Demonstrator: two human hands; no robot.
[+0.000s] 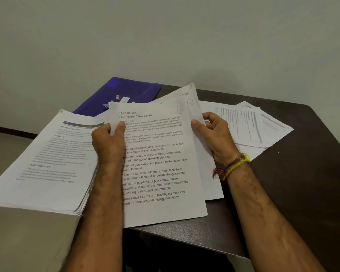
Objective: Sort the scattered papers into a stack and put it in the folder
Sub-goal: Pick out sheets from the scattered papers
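A few printed sheets (161, 165) are held above the dark table (302, 183), fanned a little, the top one headed "Four-Person Table Setting". My left hand (108, 142) grips their left edge, thumb on the front. My right hand (216, 132) pinches their right edge, with the sheets behind sticking out past it. A thick stack of papers (45, 163) lies at the left, hanging over the table's edge. More loose sheets (255, 126) lie scattered at the back right. The purple folder (124, 91) lies at the back, partly hidden by the held sheets.
The table stands against a pale wall (165, 36). Its front edge (185, 240) is close to me, with floor (18, 242) to the left. Bare dark tabletop shows at the right.
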